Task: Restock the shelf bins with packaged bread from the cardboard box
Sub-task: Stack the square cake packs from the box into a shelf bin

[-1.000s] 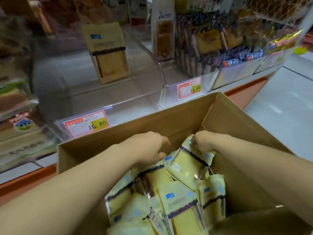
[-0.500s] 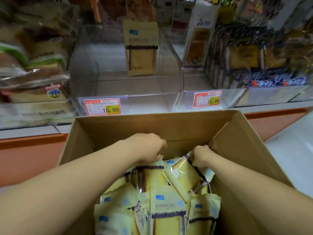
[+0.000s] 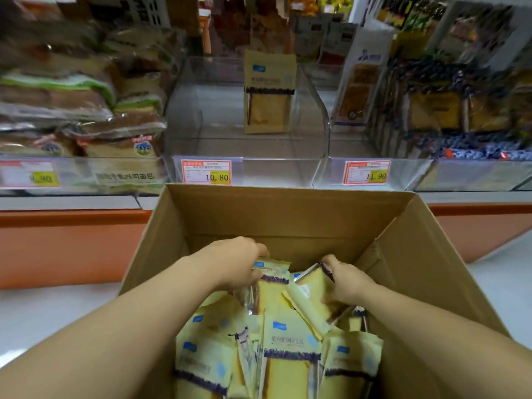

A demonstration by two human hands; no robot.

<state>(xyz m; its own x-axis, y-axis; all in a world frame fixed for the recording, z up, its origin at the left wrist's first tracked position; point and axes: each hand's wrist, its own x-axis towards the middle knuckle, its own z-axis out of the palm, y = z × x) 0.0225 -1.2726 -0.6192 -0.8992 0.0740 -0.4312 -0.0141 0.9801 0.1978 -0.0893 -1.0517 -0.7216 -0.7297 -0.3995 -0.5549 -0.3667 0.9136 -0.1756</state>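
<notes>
Yellow bread pkts (image 3: 290, 341) standing packed in cardboard box (image 3: 288, 208), up to far wall. Vs 1 s ago: L hand (image 3: 236, 263) now curled on top edge of far pkt (image 3: 272, 272), raised slightly; R hand (image 3: 345, 279) still gripping tilted pkt (image 3: 312, 286) nr right wall. So pickup underway, none shelved yet. Beyond far rim: clear bin (image 3: 316, 110), lone matching pkt (image 3: 269, 93) at back-centre, 10.80 tag (image 3: 205, 171) on front lip. Box rim & bin lip to clear.

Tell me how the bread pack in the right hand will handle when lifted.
Probably light and soft: the bread pack shows loaf behind clear film. Its glossy, creased wrapper suggests it is floppy and may slip in the right hand. A hard grip would likely squash it.
</notes>
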